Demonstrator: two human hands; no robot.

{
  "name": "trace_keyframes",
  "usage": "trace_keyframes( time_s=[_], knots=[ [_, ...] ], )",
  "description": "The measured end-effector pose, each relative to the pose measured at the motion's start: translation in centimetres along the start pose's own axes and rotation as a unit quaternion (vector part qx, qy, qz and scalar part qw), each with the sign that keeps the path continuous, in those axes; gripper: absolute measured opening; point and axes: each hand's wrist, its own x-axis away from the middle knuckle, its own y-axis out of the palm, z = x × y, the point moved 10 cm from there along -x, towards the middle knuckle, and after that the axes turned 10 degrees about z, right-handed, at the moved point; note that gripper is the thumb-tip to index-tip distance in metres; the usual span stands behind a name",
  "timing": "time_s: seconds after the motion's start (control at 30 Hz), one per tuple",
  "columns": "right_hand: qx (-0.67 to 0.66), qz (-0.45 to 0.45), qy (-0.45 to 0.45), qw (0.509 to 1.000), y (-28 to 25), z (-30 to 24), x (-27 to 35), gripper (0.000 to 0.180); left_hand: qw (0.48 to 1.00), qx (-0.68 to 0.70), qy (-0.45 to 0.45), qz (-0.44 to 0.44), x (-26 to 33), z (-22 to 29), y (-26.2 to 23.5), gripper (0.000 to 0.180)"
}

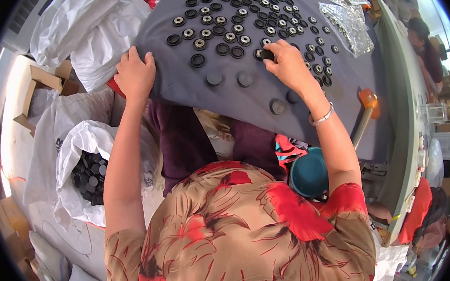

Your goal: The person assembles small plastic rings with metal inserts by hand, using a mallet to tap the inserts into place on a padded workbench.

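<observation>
Between the thumb and fingers of my right hand is a round black cap, held over a black ring with a metal bearing in its middle. My left hand rests at the left edge of the grey-covered table, its fingers apart and nothing seen in them. Many black rings lie spread over the far part of the table, several with shiny bearings in their centres. Nearer to me lie a few plain black caps, one partly hidden by my right forearm.
An orange-headed mallet lies at the right of the table, below clear bags of small metal parts. On my left stands an open white sack of black caps, with white sacks beyond. A teal bucket stands under the table's near edge.
</observation>
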Motion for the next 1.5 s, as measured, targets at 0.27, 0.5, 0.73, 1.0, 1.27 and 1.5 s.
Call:
trace_keyframes(
  time_s=[0.27,0.5,0.73,1.0,1.27,1.5],
  knots=[
    [0.042,-0.044,-0.016,0.998,2.3,0.5,-1.6,0.03,1.0,0.002,-0.001,0.006,0.1,0.1,-0.2,0.054],
    [0.054,-0.053,-0.023,0.997,2.4,0.1,0.0,0.025,1.0,0.0,0.005,0.004,0.3,0.3,0.1,0.055],
    [0.016,0.075,0.049,0.996,-4.1,2.3,1.0,0.029,1.0,0.001,0.0,0.0,-0.1,0.0,0.0,0.056],
    [0.003,-0.011,-0.029,1.0,-0.9,-2.1,-0.2,0.029,0.999,0.006,0.017,0.029,-0.2,0.1,0.0,0.055],
    [0.125,-0.088,-0.078,0.985,5.5,-5.7,-2.7,0.023,0.999,-0.003,0.015,0.04,0.3,0.2,-0.3,0.053],
    [0.094,-0.055,-0.093,0.99,4.8,-8.4,-4.6,0.022,1.0,0.0,-0.006,-0.002,-0.1,0.5,-0.6,0.056]
  ],
)
